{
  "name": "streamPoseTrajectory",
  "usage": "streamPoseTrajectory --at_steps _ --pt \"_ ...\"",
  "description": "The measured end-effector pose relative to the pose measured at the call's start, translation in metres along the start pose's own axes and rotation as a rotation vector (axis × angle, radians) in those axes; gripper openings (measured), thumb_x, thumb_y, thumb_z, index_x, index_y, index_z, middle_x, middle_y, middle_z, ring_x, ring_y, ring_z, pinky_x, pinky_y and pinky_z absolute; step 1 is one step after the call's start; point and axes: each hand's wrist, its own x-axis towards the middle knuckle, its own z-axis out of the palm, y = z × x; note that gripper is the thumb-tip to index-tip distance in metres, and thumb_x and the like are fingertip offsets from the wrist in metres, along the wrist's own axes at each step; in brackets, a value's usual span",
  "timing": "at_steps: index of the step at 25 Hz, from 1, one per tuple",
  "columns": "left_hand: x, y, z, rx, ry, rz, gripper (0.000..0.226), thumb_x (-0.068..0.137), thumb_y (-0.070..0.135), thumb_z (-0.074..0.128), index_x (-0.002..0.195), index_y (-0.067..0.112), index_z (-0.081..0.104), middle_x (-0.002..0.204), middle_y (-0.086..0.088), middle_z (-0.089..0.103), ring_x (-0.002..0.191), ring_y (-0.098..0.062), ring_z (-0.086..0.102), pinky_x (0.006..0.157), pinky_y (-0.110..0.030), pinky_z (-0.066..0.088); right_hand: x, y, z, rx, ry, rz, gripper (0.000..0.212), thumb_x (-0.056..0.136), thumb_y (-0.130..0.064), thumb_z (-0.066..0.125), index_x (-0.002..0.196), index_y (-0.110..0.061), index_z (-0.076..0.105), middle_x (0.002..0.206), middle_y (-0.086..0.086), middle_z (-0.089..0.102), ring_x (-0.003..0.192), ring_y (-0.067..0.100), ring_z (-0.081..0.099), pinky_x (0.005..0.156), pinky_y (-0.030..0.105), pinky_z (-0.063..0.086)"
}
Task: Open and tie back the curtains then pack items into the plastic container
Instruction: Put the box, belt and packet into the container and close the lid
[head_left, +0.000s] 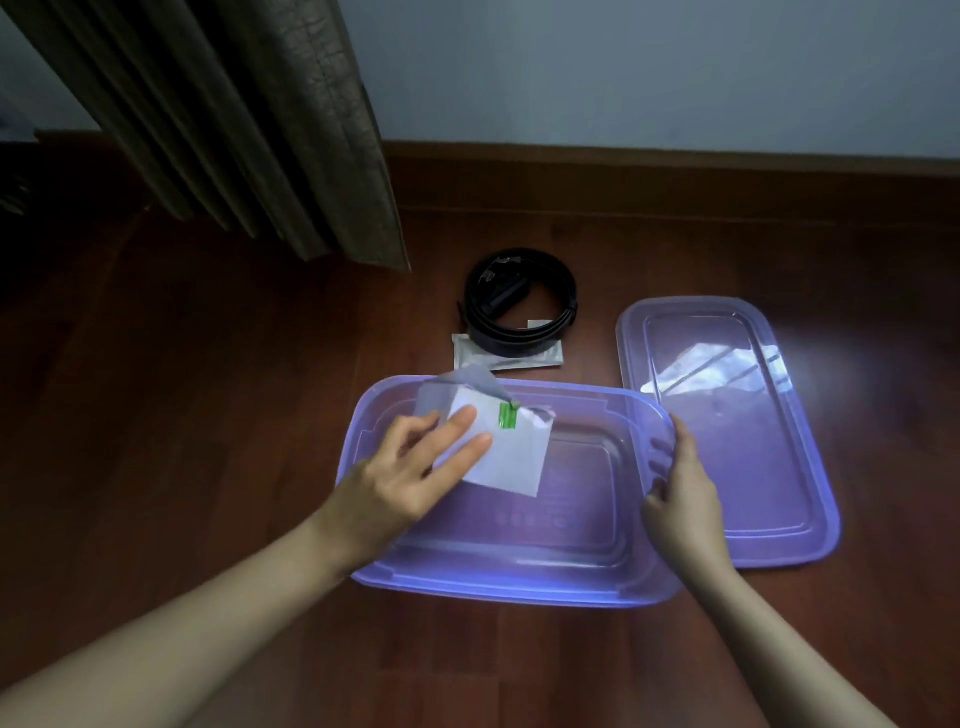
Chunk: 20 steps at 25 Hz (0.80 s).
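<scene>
Holding sachet (514, 457) in left hand (415, 467) over far-left part of container (519, 587). Container straight ahead on floor (208, 415), open side up, long axis left to right across view. Cannot tell whether sachet touches container bottom or hangs clear of it. Looks tilted, torn end with green label toward far side.

Left hand: two fingers laid nearly straight on top of sachet, thumb hidden underneath. Judged a pinch, not a mere press. Right hand (680, 488): clamped on container's right short rim, fingers curled inside and showing through plastic. Hands well apart, one toward each end of container.

Still outside: belt (519, 306), coiled, just beyond container's far edge, lying on foil packet (467, 353). Both nearer left hand than right, directly forward of sachet. Lid (753, 467) flat on floor at right, left edge touching or slipped under container's right end. Cannot tell which.

Next move, by judgement: short drop of sachet straight down, then forward reach over far rim for belt, right hand steadying container.

Curtain (260, 130) gathered at far left, tie-back not visible.
</scene>
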Motion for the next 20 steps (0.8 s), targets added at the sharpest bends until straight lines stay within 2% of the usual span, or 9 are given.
streamPoseTrajectory --at_steps 2,3,6,7,9,12,14,17,20 --pt "-0.014 0.002 0.007 0.099 -0.003 0.049 0.042 0.093 -0.013 0.033 0.123 0.009 0.052 0.127 -0.015 0.061 0.086 -0.038 0.064 0.067 -0.035 0.059 0.0 0.001 0.0 0.008 -0.008 -0.001 0.083 0.074 0.015 0.039 0.147 -0.019 0.023 0.125 0.013 0.06 0.113 0.031 0.058 0.078 0.031 0.04" --pt "-0.019 0.002 0.01 0.149 -0.014 0.039 0.038 0.091 -0.01 0.037 0.119 0.01 0.052 0.127 -0.016 0.06 0.089 -0.038 0.064 0.069 -0.038 0.058 0.0 0.001 0.0 0.01 -0.011 -0.001 0.083 0.074 0.015 0.04 0.147 -0.019 0.023 0.125 0.013 0.06 0.113 0.031 0.057 0.078 0.03 0.04" --pt "-0.025 -0.002 0.017 0.251 -0.075 -0.046 0.02 0.083 0.015 0.049 0.103 0.015 0.051 0.125 -0.019 0.045 0.114 -0.038 0.047 0.1 -0.058 0.034 0.001 0.001 -0.001 0.014 -0.009 -0.004 0.083 0.074 0.014 0.04 0.147 -0.02 0.023 0.125 0.012 0.061 0.114 0.03 0.058 0.079 0.032 0.041" --pt "-0.025 -0.003 0.017 0.238 -0.101 -0.061 0.019 0.079 0.021 0.051 0.098 0.017 0.05 0.127 -0.02 0.041 0.12 -0.038 0.041 0.103 -0.06 0.027 0.001 0.001 -0.001 0.011 -0.007 -0.005 0.083 0.074 0.014 0.04 0.147 -0.02 0.024 0.125 0.011 0.061 0.114 0.03 0.058 0.08 0.032 0.041" --pt "-0.022 -0.002 0.014 0.103 -0.166 -0.086 0.022 0.073 0.028 0.057 0.09 0.017 0.049 0.138 -0.025 0.033 0.126 -0.04 0.037 0.103 -0.054 0.031 0.001 0.001 0.0 0.011 -0.008 -0.007 0.082 0.074 0.014 0.039 0.147 -0.021 0.024 0.127 0.009 0.06 0.115 0.029 0.057 0.083 0.034 0.043" --pt "-0.011 0.004 0.004 -0.041 -0.262 -0.188 0.029 0.069 0.039 0.06 0.082 0.02 0.042 0.149 -0.027 0.024 0.109 -0.038 0.048 0.085 -0.042 0.044 0.0 0.0 0.0 0.016 -0.008 -0.006 0.082 0.074 0.014 0.038 0.147 -0.022 0.024 0.13 0.008 0.058 0.117 0.027 0.056 0.088 0.036 0.045" --pt "0.001 0.003 -0.001 0.025 -0.299 -0.199 0.037 0.064 0.045 0.06 0.082 0.021 0.037 0.146 -0.025 0.036 0.091 -0.036 0.052 0.074 -0.039 0.046 0.0 -0.001 0.0 0.015 -0.007 0.007 0.082 0.074 0.014 0.039 0.147 -0.022 0.024 0.127 0.009 0.06 0.116 0.028 0.057 0.086 0.036 0.045" --pt "0.011 -0.006 -0.003 0.113 -0.251 -0.147 0.054 0.057 0.049 0.069 0.093 0.02 0.041 0.109 -0.01 0.063 0.084 -0.029 0.048 0.072 -0.037 0.034 -0.001 -0.003 -0.001 0.017 -0.009 0.03 0.082 0.075 0.014 0.04 0.147 -0.021 0.023 0.124 0.011 0.062 0.114 0.03 0.058 0.084 0.035 0.044" --pt "-0.003 -0.001 0.006 0.143 -0.122 0.015 0.047 0.07 0.044 0.06 0.105 0.017 0.046 0.098 -0.001 0.051 0.087 -0.023 0.043 0.076 -0.039 0.03 -0.003 -0.004 -0.001 0.021 -0.012 0.041 0.082 0.075 0.013 0.04 0.147 -0.023 0.023 0.118 0.011 0.064 0.112 0.032 0.059 0.08 0.035 0.043"
